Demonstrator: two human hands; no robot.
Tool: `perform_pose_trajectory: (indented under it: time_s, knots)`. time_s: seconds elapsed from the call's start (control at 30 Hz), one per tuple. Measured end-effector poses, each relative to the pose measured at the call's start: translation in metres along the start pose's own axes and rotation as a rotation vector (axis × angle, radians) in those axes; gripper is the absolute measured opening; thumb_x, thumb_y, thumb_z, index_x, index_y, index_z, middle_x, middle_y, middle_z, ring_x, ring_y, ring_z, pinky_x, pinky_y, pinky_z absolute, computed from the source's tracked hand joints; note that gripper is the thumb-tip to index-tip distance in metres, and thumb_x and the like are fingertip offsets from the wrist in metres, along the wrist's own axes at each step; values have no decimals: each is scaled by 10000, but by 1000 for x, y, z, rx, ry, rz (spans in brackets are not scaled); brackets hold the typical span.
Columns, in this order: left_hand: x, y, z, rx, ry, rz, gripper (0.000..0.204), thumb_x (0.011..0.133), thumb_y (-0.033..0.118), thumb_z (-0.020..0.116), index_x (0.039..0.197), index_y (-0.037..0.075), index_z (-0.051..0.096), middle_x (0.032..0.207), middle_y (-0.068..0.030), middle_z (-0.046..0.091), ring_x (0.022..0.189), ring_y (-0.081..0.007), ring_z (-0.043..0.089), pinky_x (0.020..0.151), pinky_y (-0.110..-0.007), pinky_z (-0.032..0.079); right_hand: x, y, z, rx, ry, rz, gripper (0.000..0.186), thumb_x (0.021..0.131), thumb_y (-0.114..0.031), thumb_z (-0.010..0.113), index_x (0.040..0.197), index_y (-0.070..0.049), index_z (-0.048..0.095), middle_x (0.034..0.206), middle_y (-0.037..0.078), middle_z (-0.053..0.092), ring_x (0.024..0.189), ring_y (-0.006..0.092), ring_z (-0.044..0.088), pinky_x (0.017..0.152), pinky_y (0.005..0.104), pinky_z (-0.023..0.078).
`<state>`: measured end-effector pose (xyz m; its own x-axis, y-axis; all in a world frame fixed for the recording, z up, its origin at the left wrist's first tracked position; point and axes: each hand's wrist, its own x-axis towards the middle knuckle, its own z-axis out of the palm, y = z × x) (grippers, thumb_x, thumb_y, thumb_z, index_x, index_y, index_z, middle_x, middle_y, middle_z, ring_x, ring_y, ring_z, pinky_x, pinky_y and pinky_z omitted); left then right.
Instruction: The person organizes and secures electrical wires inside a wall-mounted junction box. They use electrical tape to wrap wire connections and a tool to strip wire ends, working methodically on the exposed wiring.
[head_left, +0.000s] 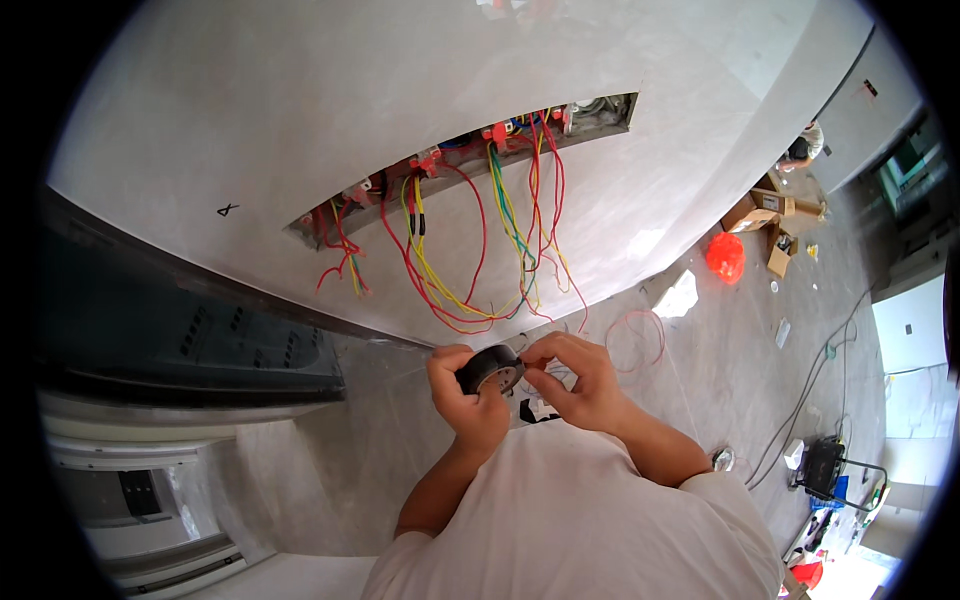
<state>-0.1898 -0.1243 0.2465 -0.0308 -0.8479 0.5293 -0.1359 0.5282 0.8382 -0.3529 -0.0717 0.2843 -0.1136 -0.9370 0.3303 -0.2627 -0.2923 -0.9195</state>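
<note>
My left hand (463, 402) is wrapped round a roll of black electrical tape (487, 367), held in front of my chest. The thumb and fingers of my right hand (578, 376) pinch together at the roll's right edge, where the loose end of the tape seems to be; the fingers hide most of it. Beyond the hands, red, yellow and green wires (520, 225) hang from a long slot (470, 150) cut in the pale wall. Two of the wires on the left carry black wrapping (417, 220). Neither hand touches the wires.
A dark glazed panel (190, 310) lies to the left of the wall. On the floor at right are an orange-red bag (725, 258), cardboard boxes (752, 212), a white scrap (677, 294), a long cable (800, 405) and a black wheeled device (823, 467). Another person (803, 146) crouches far right.
</note>
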Motion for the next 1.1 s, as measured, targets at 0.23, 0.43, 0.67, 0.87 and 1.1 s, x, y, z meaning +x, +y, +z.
perform_pose_trajectory:
  time_s: [0.23, 0.43, 0.67, 0.87, 1.1]
  knots:
    - [-2, 4, 1, 100, -57, 152, 317, 757, -117, 625, 1019, 23, 512, 996, -115, 584, 902, -235, 572, 829, -334, 486, 3, 6, -1, -133, 9, 35, 142, 729, 8, 702, 836, -29, 616, 708, 79, 631, 610, 220, 639, 568, 337, 504]
    - [1, 9, 15, 91, 13, 90, 340, 721, -135, 595, 1022, 7, 525, 977, -102, 565, 848, -246, 562, 800, -336, 495, 6, 23, 17, -266, 181, -83, 168, 622, -3, 628, 728, -57, 509, 638, 78, 541, 525, 277, 535, 496, 378, 415]
    - [28, 17, 8, -616, 83, -839, 249, 862, -48, 567, 1090, 36, 513, 1024, -112, 603, 871, -249, 630, 777, -449, 571, -16, 24, 21, -172, 57, -255, 188, 567, -12, 581, 697, -73, 459, 623, 88, 462, 522, 306, 473, 494, 409, 363]
    - [16, 2, 5, -983, 0, -998, 330, 861, -76, 551, 1163, 56, 542, 1065, -132, 637, 941, -290, 661, 844, -494, 579, -40, 41, 27, -128, -214, -164, 190, 555, -13, 583, 704, -64, 478, 629, 88, 485, 555, 329, 500, 525, 417, 394]
    - [5, -21, 6, -1099, -5, -1103, 353, 831, -48, 569, 1158, 84, 597, 1060, -95, 645, 983, -271, 639, 876, -465, 543, -36, 59, 27, -332, -268, -204, 154, 578, -54, 611, 701, -53, 518, 654, 106, 543, 579, 350, 537, 547, 457, 449]
